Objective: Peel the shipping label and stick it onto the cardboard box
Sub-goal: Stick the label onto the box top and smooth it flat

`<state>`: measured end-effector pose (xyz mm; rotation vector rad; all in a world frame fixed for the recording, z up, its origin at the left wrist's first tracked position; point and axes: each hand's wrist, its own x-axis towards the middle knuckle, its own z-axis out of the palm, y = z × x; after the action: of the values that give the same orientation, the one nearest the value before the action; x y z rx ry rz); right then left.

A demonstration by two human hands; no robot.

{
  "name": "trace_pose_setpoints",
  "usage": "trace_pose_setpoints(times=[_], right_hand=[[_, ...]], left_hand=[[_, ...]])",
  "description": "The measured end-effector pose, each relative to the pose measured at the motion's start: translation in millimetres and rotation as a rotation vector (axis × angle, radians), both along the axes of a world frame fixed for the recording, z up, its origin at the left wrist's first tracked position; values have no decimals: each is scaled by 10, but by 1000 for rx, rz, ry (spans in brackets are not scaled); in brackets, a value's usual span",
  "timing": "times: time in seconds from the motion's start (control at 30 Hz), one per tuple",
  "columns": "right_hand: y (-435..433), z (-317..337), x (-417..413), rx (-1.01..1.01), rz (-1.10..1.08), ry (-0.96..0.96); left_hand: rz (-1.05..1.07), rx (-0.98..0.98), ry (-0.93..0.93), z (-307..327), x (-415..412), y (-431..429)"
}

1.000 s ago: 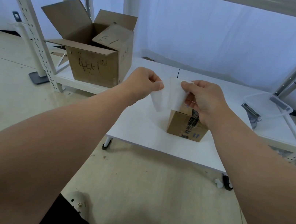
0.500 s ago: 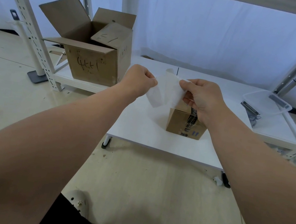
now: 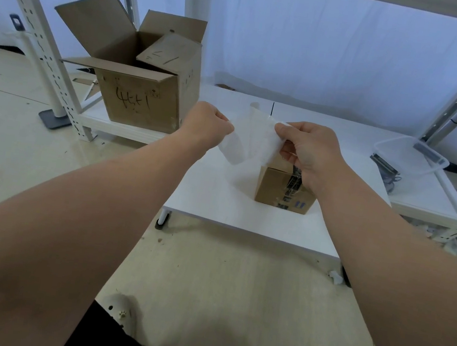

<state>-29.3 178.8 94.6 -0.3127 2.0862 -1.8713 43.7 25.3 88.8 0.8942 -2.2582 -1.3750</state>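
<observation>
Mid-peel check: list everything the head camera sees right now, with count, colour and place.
shipping label sheet: one, white, held up between both hands, above the table
small cardboard box: one, brown, taped, on the table under the right hand
low table: one, white, centre
large cardboard box: one, brown, flaps open, on the shelf at left
shelf rack: one, white, behind and around
plastic bin: one, clear, on the shelf at right
left hand: pinching the sheet's left edge
right hand: pinching its right edge
</observation>
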Motion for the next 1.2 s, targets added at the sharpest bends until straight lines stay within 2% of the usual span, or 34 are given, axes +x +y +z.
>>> trace_pose_setpoints(times=[0.37, 0.5, 0.57, 0.63, 0.8, 1.0, 1.2], right_hand=[[-15, 0, 12, -47, -7, -7], [-9, -16, 7, -106, -37, -41], [-7, -26, 11, -135, -47, -69], [-13, -20, 20, -164, -57, -87], [-41, 20, 44, -194, -80, -69], [13, 35, 27, -153, -113, 25], [45, 69, 28, -139, -78, 67]], left_hand=[[-28, -67, 44, -81, 12, -49], [-97, 144, 76, -77, 44, -85], [-122, 340, 146, -51, 50, -55], [-97, 419, 230, -4, 45, 27], [-42, 218, 283, 94, -2, 183], [-177, 112, 279, 88, 44, 172], [-268, 156, 111, 60, 4, 171]])
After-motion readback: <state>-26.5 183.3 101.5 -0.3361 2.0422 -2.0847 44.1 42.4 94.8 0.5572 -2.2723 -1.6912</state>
